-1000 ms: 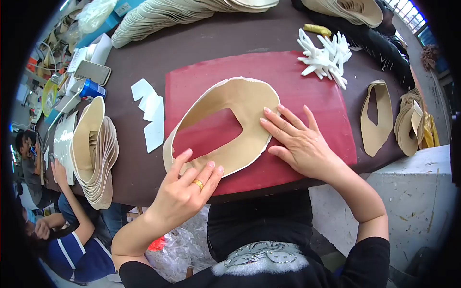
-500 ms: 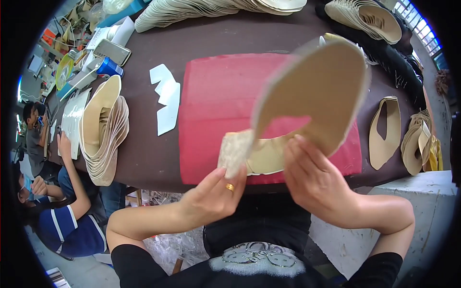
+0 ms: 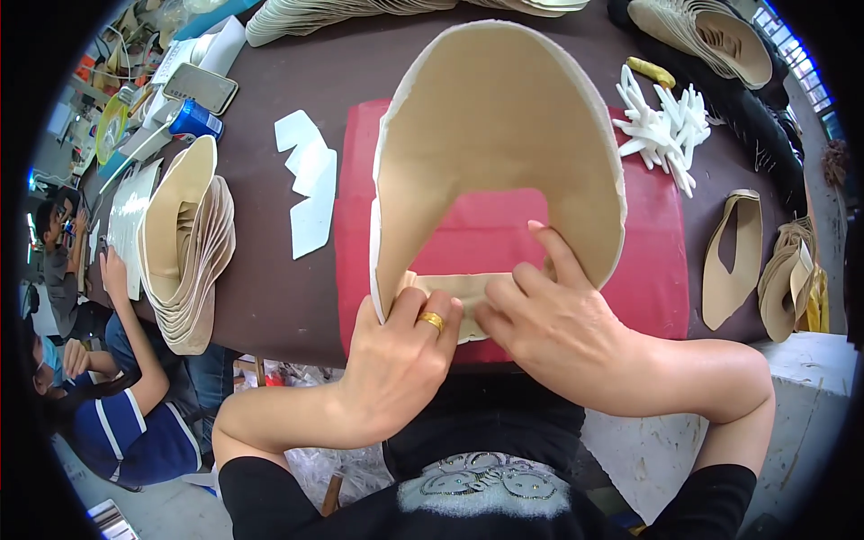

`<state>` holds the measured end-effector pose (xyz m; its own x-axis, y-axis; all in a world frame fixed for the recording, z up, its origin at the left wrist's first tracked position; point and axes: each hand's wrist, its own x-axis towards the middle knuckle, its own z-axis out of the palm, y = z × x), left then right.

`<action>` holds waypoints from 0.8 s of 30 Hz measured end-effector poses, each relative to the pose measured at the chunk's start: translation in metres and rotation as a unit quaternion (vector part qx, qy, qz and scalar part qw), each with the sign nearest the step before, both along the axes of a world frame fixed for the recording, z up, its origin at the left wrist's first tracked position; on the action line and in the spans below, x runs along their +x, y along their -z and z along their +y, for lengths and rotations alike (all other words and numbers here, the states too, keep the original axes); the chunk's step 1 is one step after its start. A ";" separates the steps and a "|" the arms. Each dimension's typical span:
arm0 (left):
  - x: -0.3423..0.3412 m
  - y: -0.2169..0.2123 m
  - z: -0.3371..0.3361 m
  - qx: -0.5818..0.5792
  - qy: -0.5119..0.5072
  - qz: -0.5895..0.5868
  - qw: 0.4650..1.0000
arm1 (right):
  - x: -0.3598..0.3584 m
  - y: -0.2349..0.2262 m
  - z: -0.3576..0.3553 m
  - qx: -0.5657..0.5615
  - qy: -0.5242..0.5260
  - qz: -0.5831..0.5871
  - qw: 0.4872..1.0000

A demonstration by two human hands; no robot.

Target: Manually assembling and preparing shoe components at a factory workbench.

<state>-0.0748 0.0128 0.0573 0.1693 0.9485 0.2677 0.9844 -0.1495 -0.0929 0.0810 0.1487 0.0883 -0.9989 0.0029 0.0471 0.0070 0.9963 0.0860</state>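
Observation:
A beige shoe upper (image 3: 495,108) with a whitish edge stands curved over the red mat (image 3: 661,270), its rounded end away from me and an opening in its middle. My left hand (image 3: 400,355), wearing a gold ring, is closed on the upper's near left corner, where the side meets the narrow back strip. My right hand (image 3: 562,310) grips that strip near its middle with bent fingers, the index finger raised into the opening. Some of my fingertips are hidden behind the material.
White angular templates (image 3: 310,193) lie left of the mat, beside a stack of uppers (image 3: 184,243). White plastic pieces (image 3: 670,130) sit at the mat's far right corner. Further right are a single upper (image 3: 720,297) and another stack (image 3: 785,279). A co-worker (image 3: 130,423) sits at left.
The upper has swung from a tilt at the right to facing me squarely. My left hand has shifted from pinching the strip's pale end to its corner; my right hand has moved left along the strip.

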 end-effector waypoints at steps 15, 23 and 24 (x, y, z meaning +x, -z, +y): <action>0.017 0.033 -0.033 0.152 -0.009 -0.122 0.981 | 0.013 0.001 -0.034 0.138 -0.037 0.012 0.990; 0.007 0.040 -0.019 0.160 0.058 -0.115 0.979 | 0.017 -0.002 -0.027 0.152 -0.046 0.021 0.987; 0.006 0.041 -0.018 0.157 0.059 -0.135 0.977 | 0.018 0.001 -0.028 0.170 -0.056 0.023 0.984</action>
